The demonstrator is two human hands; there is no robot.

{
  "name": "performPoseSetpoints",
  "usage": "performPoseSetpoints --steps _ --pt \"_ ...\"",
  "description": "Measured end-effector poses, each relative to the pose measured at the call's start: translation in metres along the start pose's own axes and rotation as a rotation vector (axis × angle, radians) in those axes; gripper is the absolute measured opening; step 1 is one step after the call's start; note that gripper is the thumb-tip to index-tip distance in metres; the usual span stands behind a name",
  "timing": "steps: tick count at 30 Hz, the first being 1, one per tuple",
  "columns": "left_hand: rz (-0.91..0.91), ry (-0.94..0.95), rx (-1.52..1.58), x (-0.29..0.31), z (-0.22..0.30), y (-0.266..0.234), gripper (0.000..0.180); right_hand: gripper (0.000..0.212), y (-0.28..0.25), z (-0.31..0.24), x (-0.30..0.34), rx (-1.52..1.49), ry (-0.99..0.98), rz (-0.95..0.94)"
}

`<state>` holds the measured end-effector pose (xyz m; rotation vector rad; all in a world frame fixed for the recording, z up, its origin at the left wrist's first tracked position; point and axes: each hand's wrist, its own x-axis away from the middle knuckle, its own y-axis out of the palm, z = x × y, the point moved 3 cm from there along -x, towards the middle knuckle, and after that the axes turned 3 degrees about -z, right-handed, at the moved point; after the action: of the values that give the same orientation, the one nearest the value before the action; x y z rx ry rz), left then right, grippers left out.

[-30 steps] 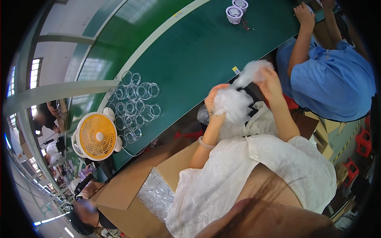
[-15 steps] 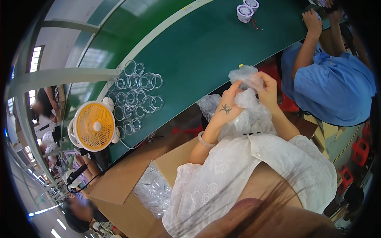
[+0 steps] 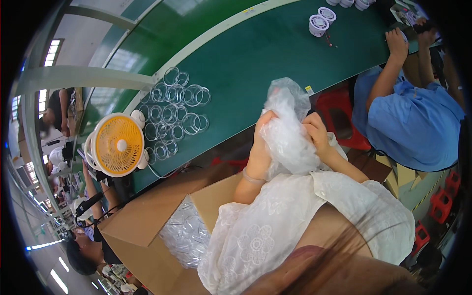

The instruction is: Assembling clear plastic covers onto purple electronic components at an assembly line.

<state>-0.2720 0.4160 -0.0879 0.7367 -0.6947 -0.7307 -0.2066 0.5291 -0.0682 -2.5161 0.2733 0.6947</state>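
Observation:
A bunched clear plastic bag is held up in front of my body, over the near edge of the green table. My left hand grips its left side, the fingers partly buried in the crumpled film. At its right side, my right hand is closed on the film with bent fingers. The top of the bag puffs out above both hands. Whether anything lies inside it, I cannot tell.
Clear round rings stand grouped on the green table, beside a yellow and white fan. An open cardboard box holds clear plastic pieces. White round devices sit farther off. A co-worker in blue works at right.
Both hands have moved lower and apart, and the left has shifted left. The plastic now rises more upright and fuller between them. The view has also shifted slightly.

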Motion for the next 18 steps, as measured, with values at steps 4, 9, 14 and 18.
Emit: performPoseSetpoints --steps 4,9,14,18 --pt "0.028 0.449 0.146 -0.009 -0.005 0.013 0.038 0.009 0.003 -0.003 0.001 -0.178 0.033 0.12" --pt "0.122 0.675 -0.999 -0.018 -0.018 0.013 0.036 0.033 0.008 0.003 0.016 -0.728 0.477 0.287" --pt "0.187 0.404 -0.187 -0.04 -0.021 -0.011 0.039 0.026 0.017 0.006 0.027 -0.147 0.132 -0.042" --pt "0.087 0.375 -0.582 -0.028 0.006 0.009 0.033 0.014 0.014 -0.007 0.003 0.074 -0.18 -0.339"
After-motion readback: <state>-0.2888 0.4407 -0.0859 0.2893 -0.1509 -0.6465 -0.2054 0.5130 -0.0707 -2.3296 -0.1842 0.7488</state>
